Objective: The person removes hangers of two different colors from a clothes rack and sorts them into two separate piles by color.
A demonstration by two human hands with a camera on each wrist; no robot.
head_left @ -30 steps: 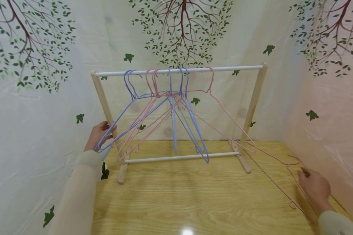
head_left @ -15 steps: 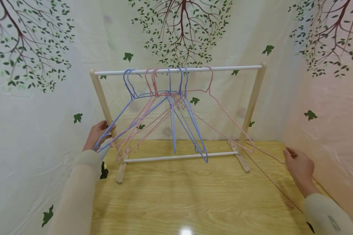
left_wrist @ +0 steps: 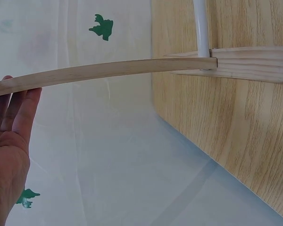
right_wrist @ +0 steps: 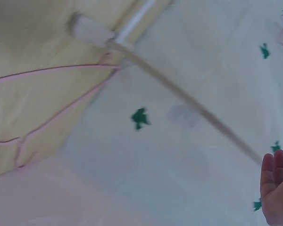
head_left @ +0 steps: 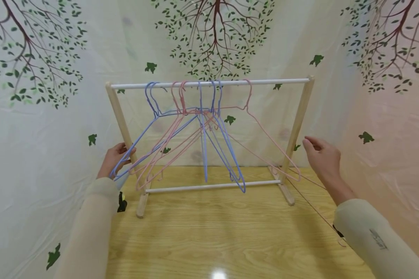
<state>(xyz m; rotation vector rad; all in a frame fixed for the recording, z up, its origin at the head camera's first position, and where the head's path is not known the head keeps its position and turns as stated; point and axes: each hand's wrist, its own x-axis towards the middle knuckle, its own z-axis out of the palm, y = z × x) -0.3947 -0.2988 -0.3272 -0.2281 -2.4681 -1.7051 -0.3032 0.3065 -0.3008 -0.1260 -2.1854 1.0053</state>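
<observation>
A wooden clothes rack (head_left: pixel 120 116) with a white rail stands upright on the table. Several blue hangers (head_left: pixel 205 151) and pink hangers (head_left: pixel 251 90) hang from its rail, some overlapping. My left hand (head_left: pixel 115 159) holds the rack's left post at mid-height, its fingertips reaching past the wood in the left wrist view. The ends of two blue hangers pass in front of this hand. To the right, my right hand (head_left: pixel 324 157) is raised beside the right post, holding nothing. In the right wrist view, straight fingers of the right hand (right_wrist: pixel 278 188) come close to the post; contact is unclear.
More pink hangers (right_wrist: pixel 52 70) lie on the table at the right, partly hidden by my right arm in the head view. A thin plastic sheet (head_left: pixel 283 50) printed with trees and leaves surrounds the table. A black object (head_left: pixel 121 203) shows under my left sleeve.
My right hand has moved up and left, from over the pink hangers on the table to beside the right post. The left hand stays on its post, and the rack and hangers stand unchanged.
</observation>
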